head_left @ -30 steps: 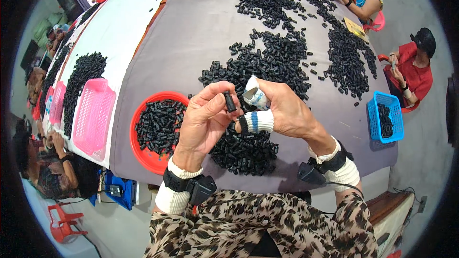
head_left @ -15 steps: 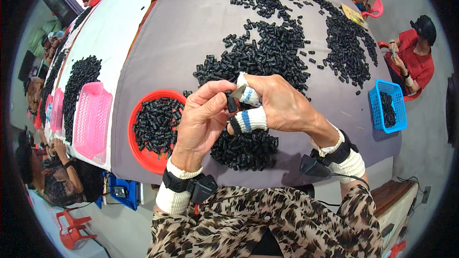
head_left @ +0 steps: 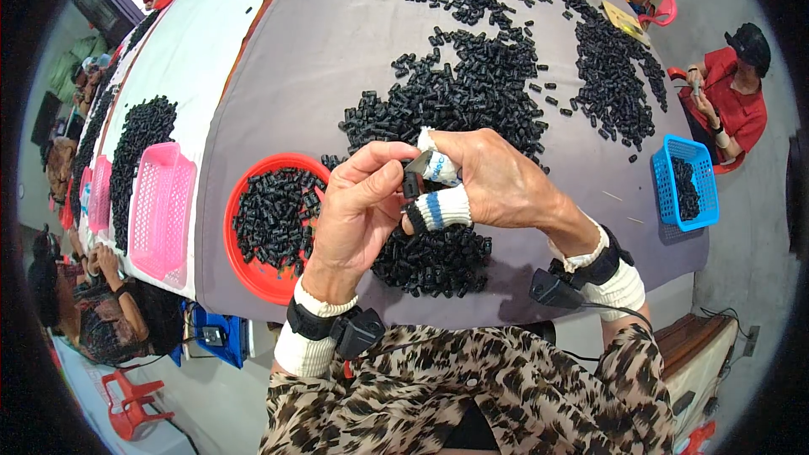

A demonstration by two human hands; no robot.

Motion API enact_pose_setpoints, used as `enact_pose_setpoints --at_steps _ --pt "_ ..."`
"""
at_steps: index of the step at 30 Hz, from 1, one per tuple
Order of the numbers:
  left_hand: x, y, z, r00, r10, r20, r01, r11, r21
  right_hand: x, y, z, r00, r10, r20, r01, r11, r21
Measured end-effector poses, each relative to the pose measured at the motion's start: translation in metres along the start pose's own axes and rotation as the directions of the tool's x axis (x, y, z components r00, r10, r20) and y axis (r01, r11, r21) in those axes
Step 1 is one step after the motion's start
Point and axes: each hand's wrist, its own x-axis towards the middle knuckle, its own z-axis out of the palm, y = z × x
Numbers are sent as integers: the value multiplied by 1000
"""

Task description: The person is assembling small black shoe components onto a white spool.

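Between the thumb and fingers of my left hand (head_left: 361,194) is a small black plastic-looking cylindrical piece (head_left: 410,185). My right hand (head_left: 501,181), with white cloth covers on its thumb and a finger, grips a small knife (head_left: 419,162); its blade lies against the top of the piece, and its handle is hidden. Under my hands sits a small heap of black pieces (head_left: 434,261). A larger heap (head_left: 455,93) spreads beyond them. Left of my left wrist, a round red tray (head_left: 253,274) holds many more such pieces.
A grey cloth (head_left: 286,76) covers the table. Pink baskets (head_left: 160,211) stand at the left, and a blue basket (head_left: 684,185) with black pieces sits at the right edge. A person in red (head_left: 733,93) works at the right; others sit around the table.
Both hands stay nearly in place, with the knife still at the piece. The reddish patch seen at the piece's lower end no longer shows. The view has shifted slightly.
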Motion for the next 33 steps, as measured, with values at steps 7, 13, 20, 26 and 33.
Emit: enact_pose_setpoints --at_steps 7,13,20,26,33 --pt "-1 1 1 1000 -6 -8 6 1000 -5 0 2 1 1000 -18 5 17 1000 11" --pt "1 -2 2 998 4 -65 -3 1000 18 -2 3 1 999 -19 -34 20 1000 20" --pt "0 -4 -2 996 60 -61 -57 997 44 -2 2 6 989 -17 -150 21 999 24" --pt "-1 -3 3 987 25 -161 -14 997 72 -3 2 4 990 15 -138 -13 1000 22" --pt "-2 -7 1 996 61 -72 -61 998 3 -3 10 7 993 19 -119 -12 998 60"
